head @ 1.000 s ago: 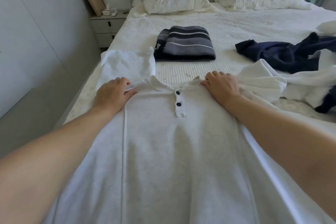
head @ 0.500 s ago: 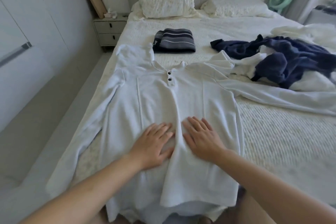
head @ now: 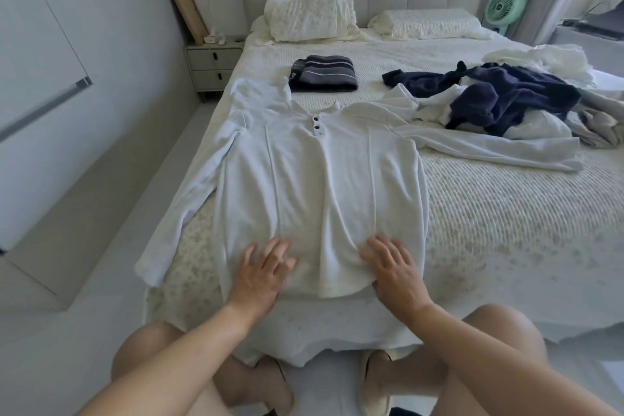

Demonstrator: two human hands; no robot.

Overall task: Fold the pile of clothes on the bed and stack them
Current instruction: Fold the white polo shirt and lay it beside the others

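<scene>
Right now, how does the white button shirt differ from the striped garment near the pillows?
The white shirt lies spread flat, sleeves out, while the striped garment is already folded into a compact rectangle. The white shirt is plain pale with two dark buttons; the striped garment is dark grey with light stripes. The left hand and right hand rest on the white shirt's hem; nothing touches the striped garment. Both lie on the bed.

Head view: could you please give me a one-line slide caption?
Both hands, left and right, flat on a white shirt's hem, spread on the bed.
</scene>
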